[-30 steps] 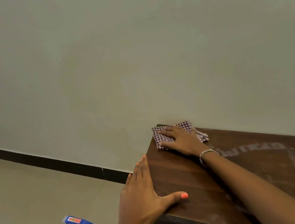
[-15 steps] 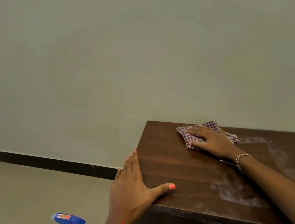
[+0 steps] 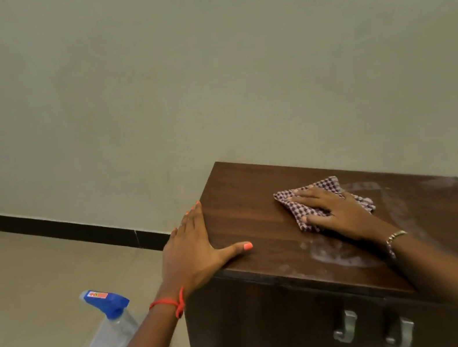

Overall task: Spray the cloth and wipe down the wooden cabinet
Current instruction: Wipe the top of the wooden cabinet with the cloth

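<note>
cloth (image 3: 298, 210) moved off back-left corner | left hand (image 3: 190, 253) braces cabinet (image 3: 244, 216) edge

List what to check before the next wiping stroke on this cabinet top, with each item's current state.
1. The cloth lies flat under the right hand: ok, the fingers are spread on it.
2. The left hand is out of the wiping path: ok, it rests on the left edge.
3. The cabinet top is clean: not ok, white smears show near the front edge and toward the right.
4. The spray bottle is out of the way: ok, it is on the floor, left of the cabinet.
5. The cloth is damp enough: cannot tell.
</note>
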The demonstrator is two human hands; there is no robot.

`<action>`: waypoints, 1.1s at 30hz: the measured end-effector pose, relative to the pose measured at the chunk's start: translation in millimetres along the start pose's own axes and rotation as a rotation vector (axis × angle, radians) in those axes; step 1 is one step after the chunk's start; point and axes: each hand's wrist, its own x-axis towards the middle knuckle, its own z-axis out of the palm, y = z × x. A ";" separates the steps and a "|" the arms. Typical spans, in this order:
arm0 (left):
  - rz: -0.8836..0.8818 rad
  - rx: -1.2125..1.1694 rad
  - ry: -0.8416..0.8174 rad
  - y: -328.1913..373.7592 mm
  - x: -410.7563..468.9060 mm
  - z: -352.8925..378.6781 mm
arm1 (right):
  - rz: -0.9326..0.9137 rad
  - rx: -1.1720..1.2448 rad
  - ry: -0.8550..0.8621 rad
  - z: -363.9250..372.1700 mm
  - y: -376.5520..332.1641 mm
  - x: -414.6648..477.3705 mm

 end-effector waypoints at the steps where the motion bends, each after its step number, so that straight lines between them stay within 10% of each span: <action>1: 0.006 0.001 0.000 -0.2 0.2 -0.2 | 0.063 -0.015 0.007 -4.0 7.0 -1.0; 5: 0.010 0.023 0.002 0.4 -1.2 -1.0 | 0.228 -0.097 -0.022 -2.2 -5.6 19.7; 13: 0.008 -0.041 0.018 -4.3 3.0 4.4 | -0.241 -0.009 -0.172 5.0 -59.2 -84.9; 33: 0.030 -0.005 0.081 -4.9 2.3 6.3 | -0.038 -0.068 -0.138 -9.4 -33.5 -124.7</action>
